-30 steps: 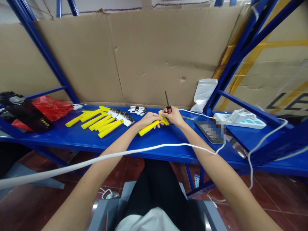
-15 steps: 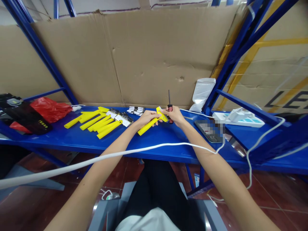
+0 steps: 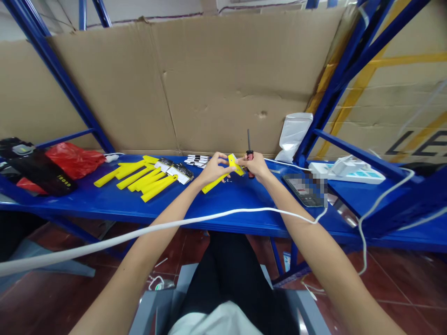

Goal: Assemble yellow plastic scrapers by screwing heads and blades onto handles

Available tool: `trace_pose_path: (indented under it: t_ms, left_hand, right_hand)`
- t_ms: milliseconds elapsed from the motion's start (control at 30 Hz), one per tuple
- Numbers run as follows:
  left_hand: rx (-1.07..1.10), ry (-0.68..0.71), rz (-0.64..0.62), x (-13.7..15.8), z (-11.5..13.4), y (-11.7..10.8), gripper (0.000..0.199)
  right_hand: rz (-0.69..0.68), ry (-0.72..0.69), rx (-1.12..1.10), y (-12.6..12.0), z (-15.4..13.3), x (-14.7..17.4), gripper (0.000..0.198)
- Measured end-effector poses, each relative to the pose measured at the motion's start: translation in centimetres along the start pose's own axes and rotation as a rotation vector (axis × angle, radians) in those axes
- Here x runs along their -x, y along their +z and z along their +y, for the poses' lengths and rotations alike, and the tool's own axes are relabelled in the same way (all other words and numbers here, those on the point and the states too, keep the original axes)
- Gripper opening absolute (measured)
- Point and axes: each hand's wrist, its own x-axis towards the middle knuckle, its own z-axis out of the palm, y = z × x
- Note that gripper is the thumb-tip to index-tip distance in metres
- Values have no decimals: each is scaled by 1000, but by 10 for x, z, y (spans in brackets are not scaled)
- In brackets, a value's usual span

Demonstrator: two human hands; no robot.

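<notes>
My left hand (image 3: 213, 171) grips a yellow scraper (image 3: 213, 183) just above the table, its handle slanting toward the lower left. The thumb lies by the scraper's wide head, and the index finger is lifted and curved over it. A screwdriver (image 3: 249, 139) with a red and black handle stands upright in my right hand (image 3: 258, 165), its shaft pointing up. The fingertips of that hand also touch the right side of the scraper head; what lies between them is too small to tell. Several more yellow scrapers (image 3: 139, 179) lie in a row to the left.
Black-and-white printed packs (image 3: 179, 171) rest by the scraper row, with small white packets (image 3: 197, 160) behind. A phone (image 3: 304, 190) and power strip (image 3: 345, 173) lie right. A white cable (image 3: 223, 213) crosses in front. Cardboard (image 3: 244, 83) stands behind; a black bottle (image 3: 38, 167) lies left.
My left index finger has lifted off the scraper head and opened outward. The scraper and screwdriver have shifted slightly to the right.
</notes>
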Motion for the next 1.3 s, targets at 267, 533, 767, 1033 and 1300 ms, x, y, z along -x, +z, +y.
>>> trace_pose_path:
  t_ms: [267,533,767,1033,1300]
  left_hand:
    - [-529,605,-127,-6,-16,-3,50]
    - [-662,609,-167,-8,-22,3,48]
    - [-704,584,-168,-6,-20,8,40]
    - [-602,560,-53,-8,-16,11,42]
    - [395,189,62,-10,12,-8,53]
  right_hand:
    - [109,-3,42,-9,4,-7,58]
    - [150,5,78,-10,8,-13,58]
    - [153,14,43,-11,10,-13,58]
    - [199,-55,-56,-9,9,-15,60]
    - [178,-27,-139,-6,3,-11,57]
